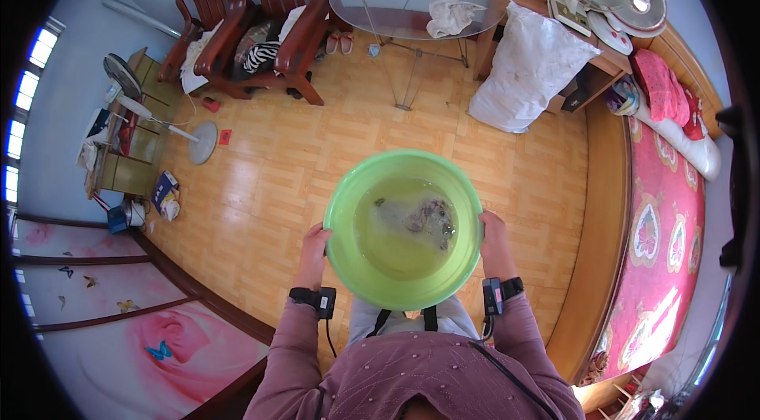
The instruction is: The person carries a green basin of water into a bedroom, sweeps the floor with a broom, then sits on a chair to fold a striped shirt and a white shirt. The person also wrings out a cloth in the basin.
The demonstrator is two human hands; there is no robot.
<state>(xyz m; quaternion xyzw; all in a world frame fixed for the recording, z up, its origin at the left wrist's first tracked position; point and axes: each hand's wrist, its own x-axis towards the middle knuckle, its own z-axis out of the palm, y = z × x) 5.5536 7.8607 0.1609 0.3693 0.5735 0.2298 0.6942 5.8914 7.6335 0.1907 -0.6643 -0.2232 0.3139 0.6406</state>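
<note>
A round green plastic basin [404,295] is held up in front of my body, above the floor. My left hand [314,251] grips its left rim, and my right hand [496,245] grips the right rim. Shallow liquid covers the basin's bottom, with a dark, partly purple clump [433,218] toward the right side; I cannot tell what the clump is. A smaller dark bit lies left of it. Both wrists carry black straps with small boxes and cables.
Wooden armchairs [306,40] and a glass-topped table [386,22] line the far wall. A full white sack [528,69] leans at a wooden desk. The bed [653,230] is at right; a standing fan [202,141] and patterned panels [178,349] are at left.
</note>
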